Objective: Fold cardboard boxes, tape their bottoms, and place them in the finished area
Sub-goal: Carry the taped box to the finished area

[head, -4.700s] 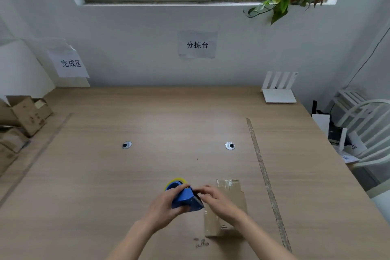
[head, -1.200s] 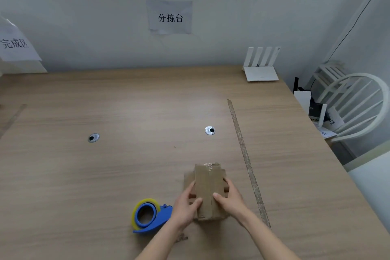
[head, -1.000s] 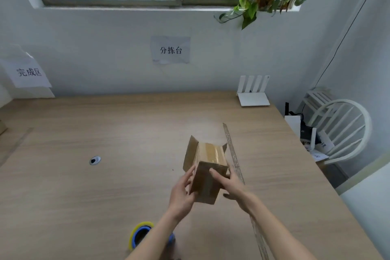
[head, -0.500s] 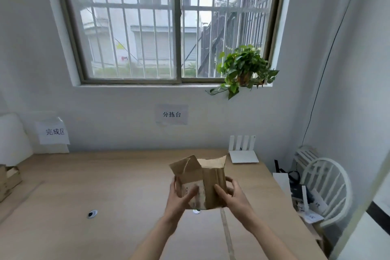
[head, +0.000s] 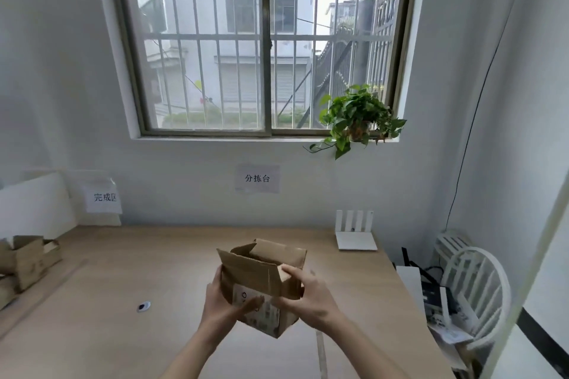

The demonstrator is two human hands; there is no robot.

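A small brown cardboard box (head: 257,278) is held in the air above the wooden table (head: 154,258), its top flaps standing open and a printed label on its near face. My left hand (head: 223,306) grips its left side, thumb across the label. My right hand (head: 308,295) grips the right side, fingers curled over a flap. Several folded boxes (head: 26,258) sit at the table's far left, below a paper sign (head: 104,197) on the wall. The tape dispenser is out of view.
A white router (head: 355,235) stands at the table's back right. A white chair (head: 471,289) with papers and cables is beyond the right edge. A strip (head: 321,354) runs along the table near me. A round cable cover (head: 143,306) lies left of my hands.
Both hands lifted the box off the table and turned it so the open flaps face up. The head tilted up, and the tape dispenser dropped out of view.
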